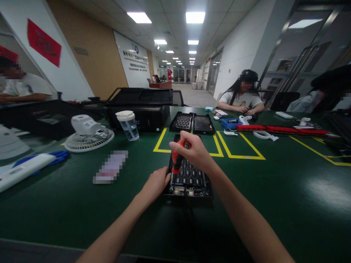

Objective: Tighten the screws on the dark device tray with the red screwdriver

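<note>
A black plastic case with rows of rounded cells lies on the green table in front of me. My right hand grips a red and black screwdriver, held upright over the left side of the case with its shaft pointing down. Whether the tip sits in a screw is too small to tell. My left hand is against the left edge of the case, its fingers closed on that rim and partly hidden. Small metal and pale parts show along the case's near end.
Beyond the case are two open black trays, inside yellow tape. To the left stand a lidded cup, a white fan and a blurred flat object. A blue box and a seated person are at the far right.
</note>
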{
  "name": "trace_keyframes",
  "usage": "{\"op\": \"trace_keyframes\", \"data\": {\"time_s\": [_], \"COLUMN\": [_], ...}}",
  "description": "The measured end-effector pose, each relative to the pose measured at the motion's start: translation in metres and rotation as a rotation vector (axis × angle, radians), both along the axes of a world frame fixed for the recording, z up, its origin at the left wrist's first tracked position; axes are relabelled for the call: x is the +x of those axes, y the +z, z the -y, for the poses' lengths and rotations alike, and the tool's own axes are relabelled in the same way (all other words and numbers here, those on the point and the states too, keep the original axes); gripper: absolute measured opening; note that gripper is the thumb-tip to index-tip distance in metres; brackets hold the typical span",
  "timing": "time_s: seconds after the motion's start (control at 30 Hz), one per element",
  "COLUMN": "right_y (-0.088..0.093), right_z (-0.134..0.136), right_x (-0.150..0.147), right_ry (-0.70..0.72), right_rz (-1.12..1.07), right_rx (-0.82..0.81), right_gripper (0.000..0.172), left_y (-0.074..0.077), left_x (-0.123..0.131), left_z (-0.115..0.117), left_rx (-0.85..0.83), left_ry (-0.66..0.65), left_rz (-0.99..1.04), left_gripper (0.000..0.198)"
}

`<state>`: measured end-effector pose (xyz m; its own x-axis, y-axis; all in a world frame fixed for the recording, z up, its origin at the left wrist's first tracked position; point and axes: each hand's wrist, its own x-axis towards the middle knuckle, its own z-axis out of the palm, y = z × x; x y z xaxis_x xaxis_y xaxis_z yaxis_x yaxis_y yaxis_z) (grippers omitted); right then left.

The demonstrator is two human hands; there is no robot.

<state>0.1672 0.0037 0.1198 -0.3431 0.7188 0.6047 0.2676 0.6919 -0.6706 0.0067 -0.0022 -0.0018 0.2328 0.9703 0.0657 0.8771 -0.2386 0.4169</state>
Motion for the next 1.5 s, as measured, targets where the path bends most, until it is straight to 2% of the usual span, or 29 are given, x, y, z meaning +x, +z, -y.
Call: {"op": "trace_keyframes", "data": {"time_s": [0.63,0.87,1.5], "right_y": [-0.0003,-0.0017,-0.0049], "right_z": [0.0011,0.0012,0.0006], "right_x": [-0.0023,-0.0036,-0.0035], "right_ry": [-0.149,-0.207,-0.311], "right_rz": [0.010,-0.002,0.015], "right_rx": [0.079,0.097,0.163], "right_gripper": [0.038,0.040,0.041], "left_y": [0.0073,0.0036,0.0017], "left_x": [0.0032,0.0008,0.0007], "left_z": [0.0022,0.0016,0.0011], "left_rx": [-0.067,-0.019,-0.018], "left_ry": [0.034,0.009,0.004], "left_rz": [-0.020,-0.016,-0.021], "left_gripper": [0.024,0.024,0.024]}}
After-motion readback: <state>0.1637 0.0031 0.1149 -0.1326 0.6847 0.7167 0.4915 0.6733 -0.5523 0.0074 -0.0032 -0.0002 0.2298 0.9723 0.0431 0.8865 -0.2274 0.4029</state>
